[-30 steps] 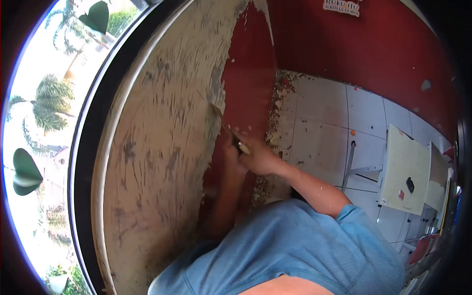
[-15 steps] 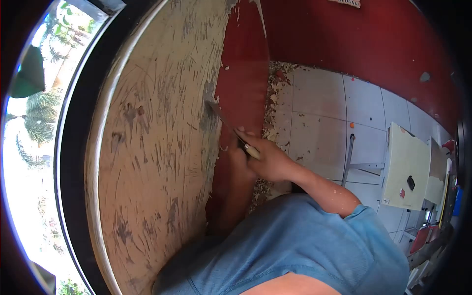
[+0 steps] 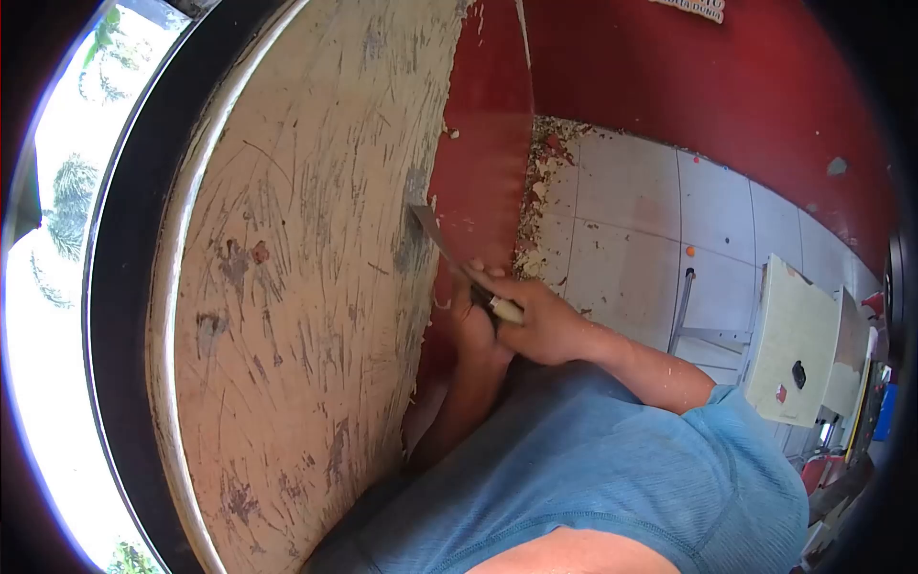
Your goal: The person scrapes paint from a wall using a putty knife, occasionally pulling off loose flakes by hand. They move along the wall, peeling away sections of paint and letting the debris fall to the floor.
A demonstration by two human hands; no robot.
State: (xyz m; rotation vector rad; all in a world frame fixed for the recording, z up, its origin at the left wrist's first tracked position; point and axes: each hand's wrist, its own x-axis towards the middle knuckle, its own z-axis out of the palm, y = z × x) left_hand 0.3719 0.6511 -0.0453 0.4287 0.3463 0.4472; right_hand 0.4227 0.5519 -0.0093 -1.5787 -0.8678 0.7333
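Note:
A paint scraper (image 3: 442, 239) has a metal blade and a pale handle. My right hand (image 3: 545, 322) is closed around its handle. My left hand (image 3: 475, 325) is closed against the tool just beside the right, partly hidden where the two meet. The blade tip rests on or very near a grey patch of the scraped wall (image 3: 306, 258), at the ragged border of the red paint (image 3: 483, 163). Scratches and gouges mark the pale, stripped surface. A few loose paint bits cling along the border.
Paint flakes (image 3: 545, 201) lie along the foot of the wall on white floor tiles (image 3: 626, 182). To the right stand a metal-legged frame (image 3: 712, 335) and a pale board (image 3: 789, 335) with a small black object on it. A dark-framed opening (image 3: 124, 287) is at the left.
The view has shifted slightly. Both hands keep hold of the scraper, its blade staying by the grey patch at the paint's border. My left hand, blurred before, is now sharper.

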